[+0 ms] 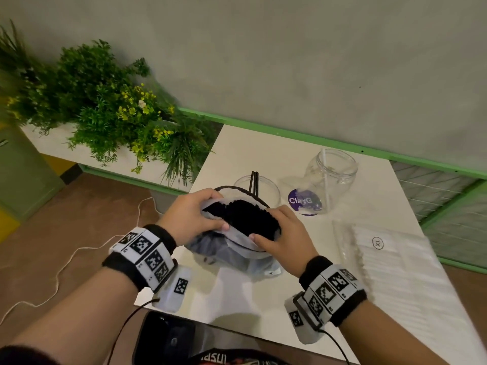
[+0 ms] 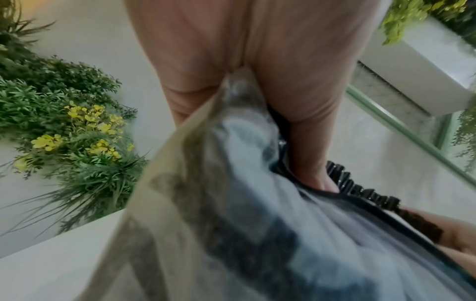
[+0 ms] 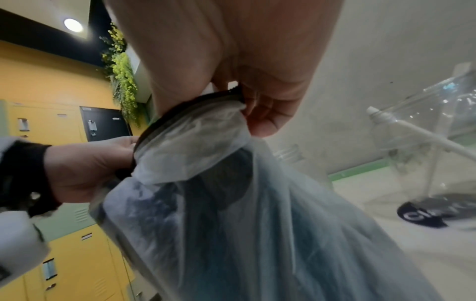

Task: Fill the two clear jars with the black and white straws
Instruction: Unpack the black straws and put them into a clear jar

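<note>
At the far left, a white planter (image 1: 52,143) with green plants and small yellow flowers (image 1: 131,106) was seen along the grey wall, and a thin white cord (image 1: 79,248) lay on the brown floor. The white table (image 1: 237,299) was placed to the right of the planter.

Above the near part of the table, a translucent plastic bag (image 1: 232,248) full of black straws (image 1: 242,214) was held up with its mouth open. The left side of the bag's rim was pinched by the left hand (image 1: 188,216), with the fingers curled over the edge. The right side of the rim was gripped by the right hand (image 1: 283,235) in the same way, so the opening was stretched between both hands. Marker bands were worn on both wrists.

Just behind the bag, a clear jar (image 1: 268,188) was standing with a few black straws (image 1: 254,183) inside it. Further right, a second clear jar (image 1: 332,175) was seen with one white straw (image 1: 326,177) leaning in it. A purple round label (image 1: 303,201) lay near this jar. At the right side of the table, a pack of white straws (image 1: 390,259), marked XL, was lying flat.
</note>
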A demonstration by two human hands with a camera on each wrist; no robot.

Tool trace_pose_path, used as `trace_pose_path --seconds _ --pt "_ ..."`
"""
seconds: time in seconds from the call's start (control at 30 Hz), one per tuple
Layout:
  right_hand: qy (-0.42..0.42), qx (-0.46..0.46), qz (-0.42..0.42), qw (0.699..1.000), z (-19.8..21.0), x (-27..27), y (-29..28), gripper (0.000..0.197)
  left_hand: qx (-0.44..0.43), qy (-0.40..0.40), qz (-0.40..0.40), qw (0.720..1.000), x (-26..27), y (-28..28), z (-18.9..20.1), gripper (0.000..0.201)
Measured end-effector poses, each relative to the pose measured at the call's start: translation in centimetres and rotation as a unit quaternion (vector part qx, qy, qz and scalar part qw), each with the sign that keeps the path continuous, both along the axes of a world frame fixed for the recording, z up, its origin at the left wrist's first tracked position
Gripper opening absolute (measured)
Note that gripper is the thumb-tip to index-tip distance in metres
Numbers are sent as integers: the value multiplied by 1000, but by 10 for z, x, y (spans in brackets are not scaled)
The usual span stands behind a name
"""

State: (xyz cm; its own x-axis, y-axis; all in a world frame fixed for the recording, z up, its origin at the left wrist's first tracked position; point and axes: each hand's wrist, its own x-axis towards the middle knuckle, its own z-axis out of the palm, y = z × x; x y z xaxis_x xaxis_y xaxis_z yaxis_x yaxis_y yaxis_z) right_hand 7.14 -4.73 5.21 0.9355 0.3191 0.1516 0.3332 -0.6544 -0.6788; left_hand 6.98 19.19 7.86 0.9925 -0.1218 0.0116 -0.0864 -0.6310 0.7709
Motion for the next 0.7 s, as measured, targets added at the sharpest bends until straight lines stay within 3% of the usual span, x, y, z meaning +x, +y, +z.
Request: trace_pose_path --seconds 0.17,0.2,0.3,0.37,0.57,0.7 --pt "132 -104 24 986 -19 -6 4 65 84 104 -20 991 1 15 -5 67" --pt "143 -103 27 984 -20 -5 7 64 88 110 -21 990 3 15 -3 65" --pt "133 -93 12 987 -18 -4 12 43 90 124 -18 988 4 18 3 46" --pt "126 -77 -4 989 -16 -5 12 30 66 152 -18 986 4 21 6 54" --pt "120 -47 -8 992 -24 -9 13 30 -16 193 25 981 11 14 7 73" --pt "117 -32 -13 993 -26 -11 11 27 -40 193 39 980 21 4 10 23"
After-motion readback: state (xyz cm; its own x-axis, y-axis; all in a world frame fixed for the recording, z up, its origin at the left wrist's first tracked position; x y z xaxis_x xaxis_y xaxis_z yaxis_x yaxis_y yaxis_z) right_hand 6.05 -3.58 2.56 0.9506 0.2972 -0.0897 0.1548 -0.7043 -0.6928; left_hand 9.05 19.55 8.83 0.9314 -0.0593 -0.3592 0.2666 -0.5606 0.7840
